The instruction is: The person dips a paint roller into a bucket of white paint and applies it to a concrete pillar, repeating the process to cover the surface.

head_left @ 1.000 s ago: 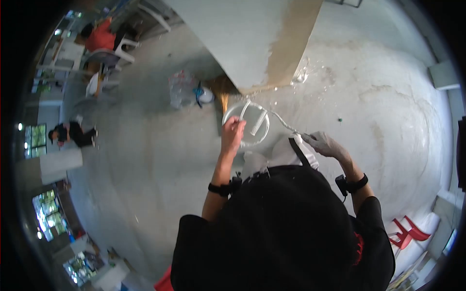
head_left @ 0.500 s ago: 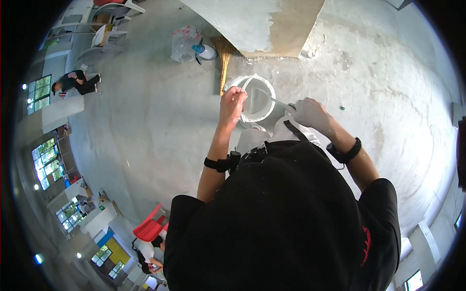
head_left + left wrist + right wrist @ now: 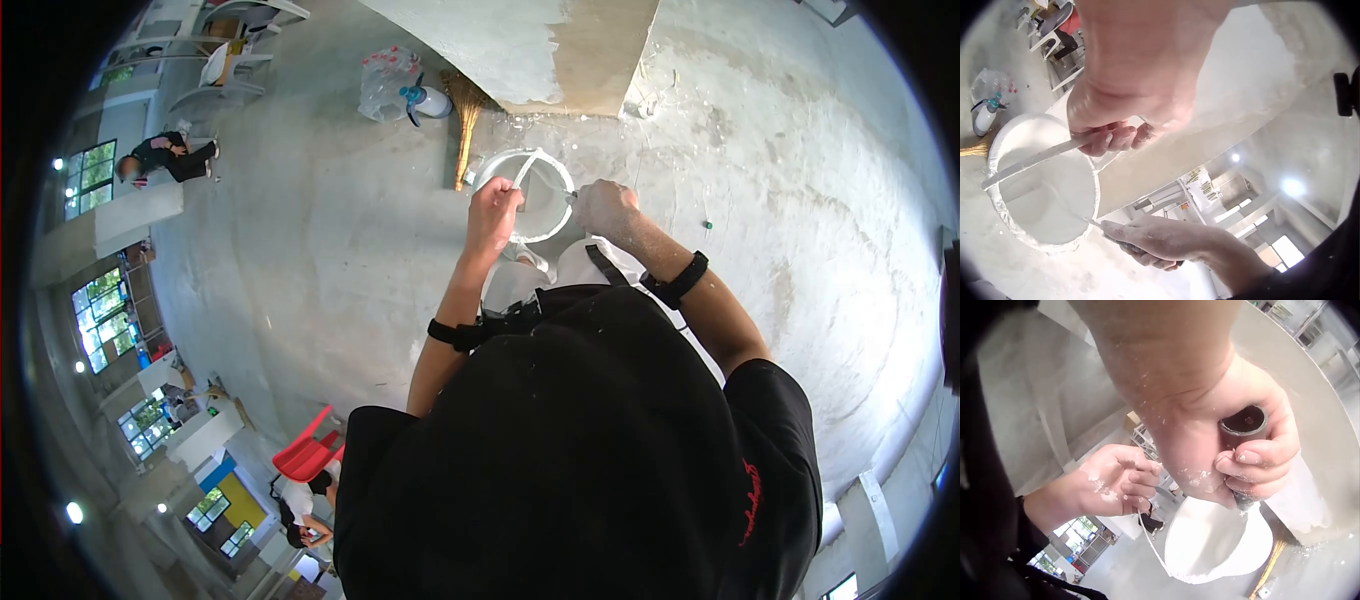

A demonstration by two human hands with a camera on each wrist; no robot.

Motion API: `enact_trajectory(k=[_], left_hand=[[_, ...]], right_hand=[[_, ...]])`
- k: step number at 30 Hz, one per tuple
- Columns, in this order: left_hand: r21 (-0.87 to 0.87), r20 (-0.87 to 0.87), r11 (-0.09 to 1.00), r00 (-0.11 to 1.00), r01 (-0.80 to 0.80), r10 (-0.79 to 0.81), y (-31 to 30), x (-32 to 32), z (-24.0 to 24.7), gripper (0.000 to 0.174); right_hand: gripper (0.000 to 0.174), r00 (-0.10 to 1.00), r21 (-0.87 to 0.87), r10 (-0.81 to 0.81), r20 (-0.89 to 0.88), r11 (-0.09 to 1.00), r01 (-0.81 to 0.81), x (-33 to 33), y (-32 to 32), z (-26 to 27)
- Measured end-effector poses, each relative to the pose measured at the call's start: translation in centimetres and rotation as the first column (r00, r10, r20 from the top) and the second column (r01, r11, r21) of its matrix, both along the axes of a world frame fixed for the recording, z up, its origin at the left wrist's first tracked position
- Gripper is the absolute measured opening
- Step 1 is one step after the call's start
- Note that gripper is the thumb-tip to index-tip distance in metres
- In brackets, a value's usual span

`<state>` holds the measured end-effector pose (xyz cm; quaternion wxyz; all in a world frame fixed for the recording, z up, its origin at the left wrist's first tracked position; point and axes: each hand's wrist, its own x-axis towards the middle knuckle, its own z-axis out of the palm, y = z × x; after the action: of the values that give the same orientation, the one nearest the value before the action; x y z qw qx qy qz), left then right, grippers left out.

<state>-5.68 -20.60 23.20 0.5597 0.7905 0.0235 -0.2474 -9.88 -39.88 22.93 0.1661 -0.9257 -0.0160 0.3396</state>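
Observation:
My left hand (image 3: 493, 215) grips the thin white-coated handle (image 3: 1035, 159) of a white bucket (image 3: 997, 206), its fingers curled round it above the rim. Pale material coats the bucket's rim and inner wall. My right hand (image 3: 1204, 444) wraps round a dark, hollow-ended tool handle (image 3: 1241, 428), beside the bucket (image 3: 1254, 550). The tool's thin light end reaches towards the bucket's inside in the left wrist view; its tip cannot be made out. White residue marks both hands.
A straw broom (image 3: 465, 130), a spray bottle (image 3: 433, 103) and a clear plastic bag (image 3: 385, 85) lie beyond the bucket, near a large pale panel (image 3: 520, 50). People sit farther off to the left, one near a red chair (image 3: 305, 455).
My right hand has moved left and closer to my left hand and the bucket, with the tool. My left hand keeps hold of the handle. The head view has shifted.

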Motion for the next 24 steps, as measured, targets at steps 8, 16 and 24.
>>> enact_trajectory(k=[8, 16, 24], left_hand=[[0.060, -0.056, 0.992, 0.992, -0.107, 0.111, -0.6, 1.0, -0.7, 0.014], [0.114, -0.140, 0.959, 0.952, -0.258, 0.273, -1.1, 1.0, -2.5, 0.014], [-0.047, -0.255, 0.939, 0.913, -0.342, 0.319, -2.0, 1.6, -2.5, 0.012]], right_hand=[[0.036, 0.993, 0.086, -0.121, 0.009, 0.989, 0.120, -1.4, -1.2, 0.5], [0.048, 0.958, 0.191, -0.282, 0.052, 0.945, 0.267, -4.9, -3.4, 3.7], [0.049, 0.922, 0.198, -0.373, 0.104, 0.916, 0.348, -6.0, -4.7, 2.2]])
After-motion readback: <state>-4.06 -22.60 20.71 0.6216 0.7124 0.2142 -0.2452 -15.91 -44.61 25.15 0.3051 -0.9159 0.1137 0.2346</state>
